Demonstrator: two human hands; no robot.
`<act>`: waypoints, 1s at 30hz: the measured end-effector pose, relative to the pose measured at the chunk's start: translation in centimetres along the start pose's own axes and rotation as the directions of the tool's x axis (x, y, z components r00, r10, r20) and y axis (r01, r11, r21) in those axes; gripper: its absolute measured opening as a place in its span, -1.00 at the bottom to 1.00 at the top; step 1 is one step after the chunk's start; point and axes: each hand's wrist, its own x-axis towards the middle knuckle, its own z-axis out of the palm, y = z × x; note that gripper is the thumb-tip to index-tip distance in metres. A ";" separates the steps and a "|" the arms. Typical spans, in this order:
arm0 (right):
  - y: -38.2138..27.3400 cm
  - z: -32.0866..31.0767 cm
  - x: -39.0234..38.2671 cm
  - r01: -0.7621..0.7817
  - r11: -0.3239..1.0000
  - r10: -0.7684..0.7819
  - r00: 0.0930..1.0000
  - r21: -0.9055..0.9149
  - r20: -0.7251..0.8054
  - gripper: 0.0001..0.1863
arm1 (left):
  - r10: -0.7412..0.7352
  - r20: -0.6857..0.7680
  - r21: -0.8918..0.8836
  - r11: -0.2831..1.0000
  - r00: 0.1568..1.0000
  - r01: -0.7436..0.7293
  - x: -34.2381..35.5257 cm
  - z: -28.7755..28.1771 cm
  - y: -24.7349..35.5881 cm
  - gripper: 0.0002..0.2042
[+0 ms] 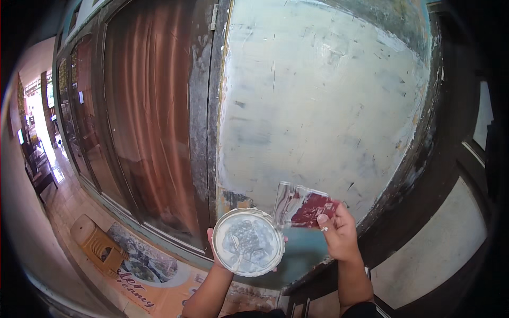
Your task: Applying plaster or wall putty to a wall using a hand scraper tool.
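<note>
My left hand (213,249) supports a round tub (242,272) from beneath and the side, its fingertips showing at both edges. Wet white-grey putty (248,238) coats the inside of the tub. Just right of its rim, my right hand (342,233) grips a wide, dark red putty scraper (308,208), thumb on its face. White putty smears the scraper's blade, and a dab sits on my thumb. Both hands are in front of a large wall panel (318,116) with an uneven whitish coat, dark marks and patchy edges. Whether the scraper touches the panel, I cannot tell.
To the left, a reddish-brown curtain (151,106) hangs behind a dark-framed glass pane. A brown plastic stool (98,244) stands on the tiled floor beside a printed orange cardboard sheet (159,297). Dark-framed pale panels (437,249) rise close on the right.
</note>
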 end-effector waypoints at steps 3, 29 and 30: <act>-1.3 0.0 1.0 -0.155 0.980 0.151 0.988 0.126 0.039 -0.55 | 0.256 -0.176 0.232 0.949 0.950 -0.213 -1.5 -2.4 -0.7 0.23; 1.9 2.0 5.8 -0.306 0.872 0.433 0.846 -0.383 0.311 -0.67 | -0.019 -0.228 0.029 0.999 0.973 0.027 -1.2 -3.8 -2.9 -0.15; 1.9 2.1 5.8 -0.315 0.864 0.451 0.831 -0.393 0.325 -0.66 | -0.019 -0.229 0.027 0.999 0.973 0.026 -1.3 -4.2 -3.0 -0.15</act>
